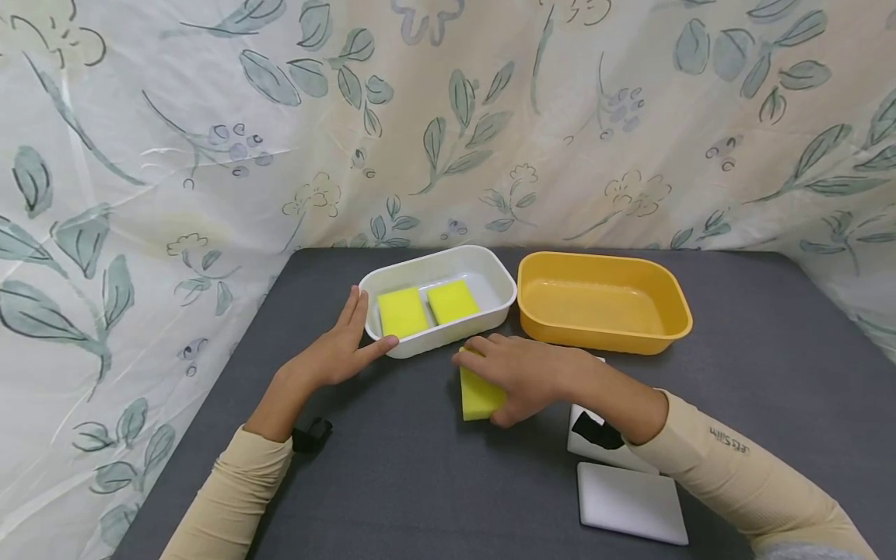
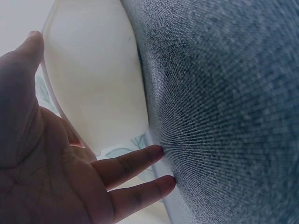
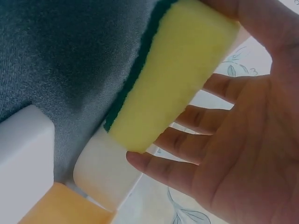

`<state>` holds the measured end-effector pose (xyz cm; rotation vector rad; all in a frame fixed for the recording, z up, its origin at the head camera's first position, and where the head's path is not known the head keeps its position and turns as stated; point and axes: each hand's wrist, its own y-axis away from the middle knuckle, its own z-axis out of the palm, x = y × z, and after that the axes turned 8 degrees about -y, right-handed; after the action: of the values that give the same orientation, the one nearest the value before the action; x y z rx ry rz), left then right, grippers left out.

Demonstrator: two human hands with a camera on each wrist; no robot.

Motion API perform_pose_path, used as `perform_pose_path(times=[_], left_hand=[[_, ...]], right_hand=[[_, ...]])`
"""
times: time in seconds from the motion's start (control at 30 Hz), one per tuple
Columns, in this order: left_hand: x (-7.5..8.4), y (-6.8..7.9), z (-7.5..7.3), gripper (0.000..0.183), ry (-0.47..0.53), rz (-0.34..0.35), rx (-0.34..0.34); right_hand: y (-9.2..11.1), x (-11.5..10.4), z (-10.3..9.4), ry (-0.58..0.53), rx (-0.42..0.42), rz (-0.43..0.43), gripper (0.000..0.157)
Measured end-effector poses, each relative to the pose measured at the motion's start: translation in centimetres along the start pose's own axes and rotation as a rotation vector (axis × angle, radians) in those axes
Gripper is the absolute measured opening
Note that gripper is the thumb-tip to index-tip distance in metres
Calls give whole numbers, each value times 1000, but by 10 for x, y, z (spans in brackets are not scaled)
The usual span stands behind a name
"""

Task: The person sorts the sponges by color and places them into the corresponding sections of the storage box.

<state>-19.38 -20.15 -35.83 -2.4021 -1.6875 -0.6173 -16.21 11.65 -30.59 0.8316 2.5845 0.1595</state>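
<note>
My right hand (image 1: 528, 373) grips a yellow sponge (image 1: 479, 395) with thumb and fingertips, in front of the white tray (image 1: 458, 333). In the right wrist view, that sponge (image 3: 180, 70) shows a dark green scouring layer facing the table, and the hand (image 3: 247, 140) spans its edges. Two more yellow sponges, one at the left (image 1: 402, 313) and one at the right (image 1: 453, 301), lie inside the white tray. My left hand (image 1: 336, 348) rests on the tray's left end, fingers straight, thumb at the front rim. From the left wrist, two fingertips (image 2: 156, 151) reach the tabletop beside the tray wall (image 2: 93, 70).
A yellow-orange tray (image 1: 595, 342) stands right of the white one. Two white blocks lie near my right forearm: one (image 1: 630, 502) in front, another (image 1: 579, 443) partly hidden by the wrist. A floral curtain (image 1: 448, 117) hangs behind the dark grey table (image 1: 420, 482).
</note>
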Motion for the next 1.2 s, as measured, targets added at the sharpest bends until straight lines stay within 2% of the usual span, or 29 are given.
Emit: perform_pose_path(times=[0.23, 0.53, 0.77, 0.93, 1.2], left_hand=[[0, 0, -1, 108, 7, 0, -2], [1, 0, -3, 107, 10, 1, -4], [1, 0, -3, 108, 20, -2, -2], [1, -1, -3, 107, 13, -2, -6], [3, -2, -3, 108, 14, 1, -13]], right_hand=[[1, 2, -5, 20, 21, -35, 76], [7, 0, -23, 49, 59, -62, 76], [9, -1, -33, 86, 96, -116, 74], [7, 3, -40, 91, 96, -101, 75], [-2, 21, -47, 74, 85, -18, 72]])
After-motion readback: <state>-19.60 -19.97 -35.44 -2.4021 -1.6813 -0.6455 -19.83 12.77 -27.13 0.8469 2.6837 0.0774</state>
